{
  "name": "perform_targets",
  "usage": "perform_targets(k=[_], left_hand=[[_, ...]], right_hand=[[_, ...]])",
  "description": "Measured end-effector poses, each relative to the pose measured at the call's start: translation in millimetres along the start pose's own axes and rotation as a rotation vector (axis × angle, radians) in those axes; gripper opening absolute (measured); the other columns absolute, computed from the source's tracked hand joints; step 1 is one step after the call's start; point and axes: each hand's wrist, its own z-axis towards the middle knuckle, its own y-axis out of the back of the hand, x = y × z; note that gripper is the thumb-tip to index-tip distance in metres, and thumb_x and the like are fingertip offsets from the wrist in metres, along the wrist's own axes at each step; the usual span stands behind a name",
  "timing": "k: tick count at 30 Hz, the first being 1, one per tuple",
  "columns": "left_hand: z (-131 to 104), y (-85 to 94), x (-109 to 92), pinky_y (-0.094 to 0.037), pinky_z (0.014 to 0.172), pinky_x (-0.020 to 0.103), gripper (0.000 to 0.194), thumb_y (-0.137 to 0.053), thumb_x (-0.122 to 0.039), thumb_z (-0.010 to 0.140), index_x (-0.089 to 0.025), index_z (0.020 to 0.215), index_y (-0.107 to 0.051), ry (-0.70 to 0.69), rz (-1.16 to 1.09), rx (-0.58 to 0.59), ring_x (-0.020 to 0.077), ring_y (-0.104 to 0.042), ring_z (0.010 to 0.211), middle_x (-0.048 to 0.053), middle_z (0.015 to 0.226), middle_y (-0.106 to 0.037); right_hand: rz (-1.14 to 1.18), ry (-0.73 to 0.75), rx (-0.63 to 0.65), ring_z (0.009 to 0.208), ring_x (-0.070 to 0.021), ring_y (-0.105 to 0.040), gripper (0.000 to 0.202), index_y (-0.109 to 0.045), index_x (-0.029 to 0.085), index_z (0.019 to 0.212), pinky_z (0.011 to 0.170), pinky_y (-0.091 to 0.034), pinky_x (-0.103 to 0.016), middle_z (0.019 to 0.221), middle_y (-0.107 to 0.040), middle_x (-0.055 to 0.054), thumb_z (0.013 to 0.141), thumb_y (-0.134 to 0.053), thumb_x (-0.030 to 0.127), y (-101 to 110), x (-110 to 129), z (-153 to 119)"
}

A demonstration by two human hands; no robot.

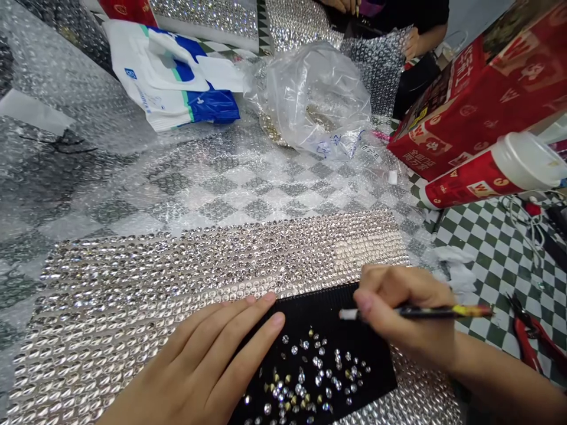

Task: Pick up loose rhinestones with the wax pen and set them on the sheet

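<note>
The biggest thing I see is the table, with a green and white checked cloth. Bubble wrap covers a lot of it. On top lies one big sparkly sheet, with rows and rows of shiny bumps. One pale patch near its far right end has less sparkle.

A big red bag is at the far right, with one red cup with a white lid by it. One clear bag sits at the back, and one pack of wipes is left of it. Behind them, another person's hand is by some bubble wrap.

The left hand is open and lies palm down over the sparkly sheet, its fingertips on the black card. The right hand is bent in, pinching one pencil. The pencil lies nearly flat, its white tip over the card. I can't tell if it touches.

The one black card is on the near part of the sparkly sheet, between the hands. One pair of red pliers is off to the right.

The smallest things are the loose gems on the card, clear and gold, dozens of them, too many to count.
</note>
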Motion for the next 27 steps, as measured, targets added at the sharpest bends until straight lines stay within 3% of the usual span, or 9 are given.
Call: perform_targets(k=[3, 9, 18, 24, 27], left_hand=[[-2, -1.4, 0, -0.015, 0.13, 0.04, 0.058, -0.039, -0.027, 0.103, -0.01, 0.158, -0.04, 0.01, 0.015, -0.007, 0.0274, -0.044, 0.142, 0.012, 0.158, -0.044], [-2, -2.9, 1, -0.016, 0.129, 0.039, 0.066, -0.036, -0.011, 0.098, -0.011, 0.164, -0.03, 0.015, 0.033, -0.025, 0.0262, -0.043, 0.143, 0.011, 0.16, -0.043], [-3, -2.1, 1, -0.016, 0.129, 0.04, 0.065, -0.038, -0.019, 0.1, -0.01, 0.164, -0.029, 0.007, 0.022, 0.003, 0.027, -0.042, 0.142, 0.011, 0.161, -0.04], [-1, -2.5, -1, -0.015, 0.128, 0.04, 0.066, -0.039, -0.015, 0.097, -0.01, 0.162, -0.033, 0.018, 0.026, 0.001, 0.0269, -0.042, 0.143, 0.012, 0.161, -0.041], [1, -2.5, -1, -0.017, 0.128, 0.04, 0.058, -0.037, -0.028, 0.102, -0.01, 0.156, -0.043, 0.027, 0.01, 0.007, 0.0277, -0.045, 0.141, 0.013, 0.158, -0.044]], right_hand=[[-0.139, -0.033, -0.115, 0.045, -0.0057, -0.047, 0.039, -0.039, 0.022, 0.063, 0.045, -0.038, -0.019, 0.054, -0.049, 0.009, 0.086, -0.065, 0.003, 9, -7, 10], [-0.282, -0.058, -0.053, 0.046, -0.0077, -0.046, 0.041, -0.038, 0.022, 0.062, 0.044, -0.034, -0.022, 0.052, -0.049, 0.007, 0.088, -0.065, 0.007, 10, -21, 19], [-0.314, -0.001, -0.033, 0.046, -0.0077, -0.047, 0.04, -0.039, 0.023, 0.062, 0.045, -0.035, -0.023, 0.053, -0.05, 0.007, 0.089, -0.064, 0.005, 7, -24, 19], [-0.29, 0.032, -0.116, 0.044, -0.0066, -0.044, 0.042, -0.037, 0.022, 0.063, 0.044, -0.034, -0.023, 0.053, -0.045, 0.008, 0.086, -0.065, 0.003, 6, -12, 12], [-0.138, 0.057, 0.061, 0.047, -0.0055, -0.049, 0.039, -0.037, 0.023, 0.068, 0.047, -0.038, -0.02, 0.055, -0.048, 0.01, 0.088, -0.063, 0.001, 1, 2, 6]])
